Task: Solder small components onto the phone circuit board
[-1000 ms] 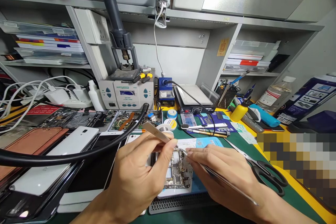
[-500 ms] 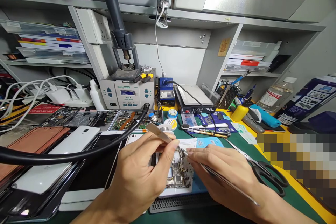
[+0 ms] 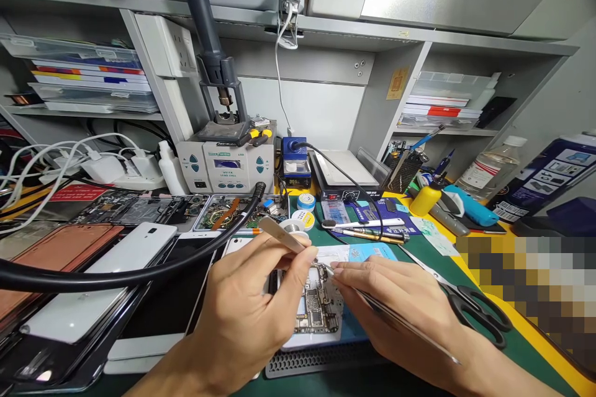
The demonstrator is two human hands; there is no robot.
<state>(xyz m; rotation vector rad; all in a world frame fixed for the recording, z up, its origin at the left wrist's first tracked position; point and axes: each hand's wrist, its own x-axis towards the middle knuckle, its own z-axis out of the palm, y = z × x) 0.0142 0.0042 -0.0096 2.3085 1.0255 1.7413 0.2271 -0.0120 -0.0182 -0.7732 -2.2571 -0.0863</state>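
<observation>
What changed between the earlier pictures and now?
Nothing visibly moved beyond a slight shift of the whole view; nothing was taken up or let go. The left hand still holds the flat tool, the right hand the thin tool, both by the board.

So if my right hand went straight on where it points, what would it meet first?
Likely your left hand, though depth is unclear and the circuit board, close by, could come first.

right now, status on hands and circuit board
Left hand: holding flat metal tool. Right hand: holding slim metal tool. Circuit board: between hands, partly hidden by left.
</observation>
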